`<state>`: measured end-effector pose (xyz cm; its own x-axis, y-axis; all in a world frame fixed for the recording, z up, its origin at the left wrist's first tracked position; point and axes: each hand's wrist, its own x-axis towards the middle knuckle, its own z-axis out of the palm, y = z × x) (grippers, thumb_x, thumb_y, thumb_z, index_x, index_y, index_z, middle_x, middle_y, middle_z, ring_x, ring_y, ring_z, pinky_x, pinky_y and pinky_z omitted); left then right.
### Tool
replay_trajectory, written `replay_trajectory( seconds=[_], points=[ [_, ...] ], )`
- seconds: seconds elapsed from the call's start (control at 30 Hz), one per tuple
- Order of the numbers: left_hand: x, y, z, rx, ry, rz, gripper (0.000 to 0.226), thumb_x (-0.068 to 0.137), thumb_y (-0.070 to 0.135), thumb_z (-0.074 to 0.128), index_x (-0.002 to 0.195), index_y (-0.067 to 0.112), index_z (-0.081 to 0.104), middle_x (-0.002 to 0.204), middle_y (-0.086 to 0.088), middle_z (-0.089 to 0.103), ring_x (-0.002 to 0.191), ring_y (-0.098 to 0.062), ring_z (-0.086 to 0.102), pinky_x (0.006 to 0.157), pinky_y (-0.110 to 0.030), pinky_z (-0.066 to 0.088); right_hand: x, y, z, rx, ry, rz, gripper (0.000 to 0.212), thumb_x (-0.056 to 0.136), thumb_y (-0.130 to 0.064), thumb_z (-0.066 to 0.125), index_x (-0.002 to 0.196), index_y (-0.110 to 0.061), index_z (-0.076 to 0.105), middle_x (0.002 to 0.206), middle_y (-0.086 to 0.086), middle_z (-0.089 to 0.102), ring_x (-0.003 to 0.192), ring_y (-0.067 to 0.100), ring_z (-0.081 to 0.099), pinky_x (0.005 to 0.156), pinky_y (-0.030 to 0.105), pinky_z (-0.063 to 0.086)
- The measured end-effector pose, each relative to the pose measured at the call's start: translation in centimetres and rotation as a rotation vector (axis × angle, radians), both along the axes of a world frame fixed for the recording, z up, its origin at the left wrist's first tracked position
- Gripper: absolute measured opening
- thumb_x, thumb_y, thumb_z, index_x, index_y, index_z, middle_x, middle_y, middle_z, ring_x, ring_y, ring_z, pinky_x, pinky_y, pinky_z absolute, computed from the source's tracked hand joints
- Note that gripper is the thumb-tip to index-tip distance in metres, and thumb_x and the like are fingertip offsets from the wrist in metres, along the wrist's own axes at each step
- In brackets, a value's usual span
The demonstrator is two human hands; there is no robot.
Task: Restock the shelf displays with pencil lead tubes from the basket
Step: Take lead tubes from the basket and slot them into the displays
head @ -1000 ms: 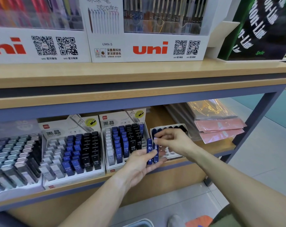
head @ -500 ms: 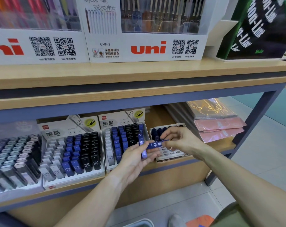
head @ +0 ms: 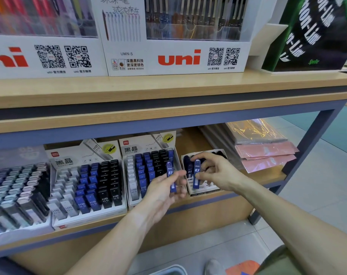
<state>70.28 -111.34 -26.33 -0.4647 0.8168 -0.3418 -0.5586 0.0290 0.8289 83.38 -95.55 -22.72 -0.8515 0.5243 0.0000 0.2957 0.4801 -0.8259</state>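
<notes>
left hand [head: 164,192] grips one blue lead tube [head: 171,178]; right hand [head: 214,171] pinches another tube [head: 196,175] upright over the small display box [head: 206,190].

On the lower shelf [head: 267,180], four display boxes are set in a row, with the rightmost display box [head: 205,190] beside a stack of wrapped packets [head: 265,155] at the shelf's right end. One lead tube [head: 196,176] is held upright over that box in the right hand [head: 212,171], and another lead tube [head: 171,179] is held just left of it in the left hand [head: 164,195]. Two pen displays [head: 178,58] are stood on the upper shelf [head: 168,86] above.
</notes>
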Motion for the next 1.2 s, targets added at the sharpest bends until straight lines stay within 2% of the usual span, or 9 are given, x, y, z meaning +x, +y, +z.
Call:
replay_trajectory(
  seconds=[0.07,0.13,0.27,0.37,0.63,0.9,1.0,1.07,1.2],
  points=[
    [0.0,0.0,-0.2,-0.040,0.028,-0.011,0.030,0.107,0.018,0.051,0.119,-0.001,0.070,0.067,-0.001,0.050,0.053,-0.015,0.043,0.051,-0.028,0.037,-0.2,0.8,-0.5,0.205,0.017,-0.093,0.036,0.091,-0.009,0.072,0.117,-0.033,0.064,0.086,0.001,0.065,0.073,0.013,0.070,0.066,0.028,0.052],
    [0.0,0.0,-0.2,-0.066,0.002,-0.020,0.033,0.106,0.018,0.047,0.119,-0.003,0.069,0.063,0.002,0.037,0.050,-0.013,0.033,0.048,-0.027,0.028,-0.4,1.3,-0.9,0.388,0.029,-0.131,0.032,0.093,-0.013,0.071,0.116,-0.034,0.067,0.088,-0.007,0.062,0.076,0.007,0.066,0.070,0.021,0.050],
    [0.1,0.0,-0.2,-0.080,-0.061,-0.067,0.043,0.102,0.019,0.036,0.120,-0.004,0.067,0.062,0.002,0.033,0.049,-0.013,0.030,0.046,-0.027,0.028,-1.1,1.4,-1.1,0.559,0.048,-0.087,0.027,0.093,-0.009,0.068,0.116,-0.022,0.074,0.102,-0.003,0.065,0.082,0.009,0.066,0.078,0.029,0.057],
    [0.3,0.1,-0.3,-0.093,-0.055,-0.079,0.044,0.102,0.017,0.032,0.121,-0.004,0.065,0.061,0.001,0.038,0.048,-0.013,0.031,0.046,-0.026,0.028,-1.7,1.3,-1.5,0.655,0.036,-0.035,0.029,0.091,-0.007,0.068,0.118,-0.019,0.073,0.102,0.000,0.069,0.086,0.014,0.065,0.081,0.034,0.057],
    [0.3,0.2,-0.7,-0.147,0.017,-0.031,0.031,0.101,0.015,0.047,0.120,0.000,0.066,0.074,-0.009,0.062,0.050,-0.017,0.042,0.046,-0.025,0.030,-2.6,0.7,-2.2,0.650,0.030,-0.011,0.020,0.090,-0.009,0.071,0.102,-0.022,0.062,0.092,-0.006,0.068,0.084,0.013,0.065,0.076,0.035,0.057],
    [0.3,-0.2,-0.5,-0.122,0.099,-0.105,0.026,0.109,0.016,0.042,0.130,0.006,0.052,0.103,-0.017,0.078,0.052,-0.017,0.050,0.049,-0.027,0.033,-3.1,0.8,-2.9,0.609,-0.046,-0.119,0.015,0.089,-0.013,0.074,0.103,-0.015,0.072,0.093,0.000,0.075,0.086,0.015,0.069,0.076,0.024,0.052],
    [0.4,-0.2,-0.6,-0.097,0.138,-0.140,0.024,0.111,0.016,0.039,0.133,0.010,0.045,0.107,-0.013,0.078,0.054,-0.017,0.054,0.051,-0.027,0.035,-3.3,0.8,-3.2,0.657,-0.061,-0.138,0.014,0.086,-0.013,0.077,0.099,-0.013,0.074,0.098,0.000,0.068,0.085,0.019,0.067,0.075,0.027,0.051],
    [0.5,-0.2,-0.7,-0.097,0.166,-0.143,0.023,0.111,0.015,0.041,0.131,0.010,0.051,0.109,-0.011,0.078,0.054,-0.017,0.055,0.052,-0.027,0.037,-3.3,0.6,-3.2,0.690,-0.062,-0.138,0.015,0.085,-0.015,0.077,0.100,-0.015,0.075,0.098,-0.004,0.062,0.083,0.018,0.065,0.074,0.028,0.050],
    [0.4,-0.2,-1.0,-0.099,0.159,-0.130,0.024,0.108,0.014,0.050,0.122,0.010,0.069,0.114,-0.013,0.075,0.056,-0.015,0.057,0.053,-0.024,0.041,-3.2,0.1,-2.6,0.730,-0.020,-0.192,0.023,0.086,-0.014,0.074,0.108,-0.020,0.071,0.095,-0.005,0.064,0.078,0.016,0.063,0.069,0.032,0.054]
  ],
)
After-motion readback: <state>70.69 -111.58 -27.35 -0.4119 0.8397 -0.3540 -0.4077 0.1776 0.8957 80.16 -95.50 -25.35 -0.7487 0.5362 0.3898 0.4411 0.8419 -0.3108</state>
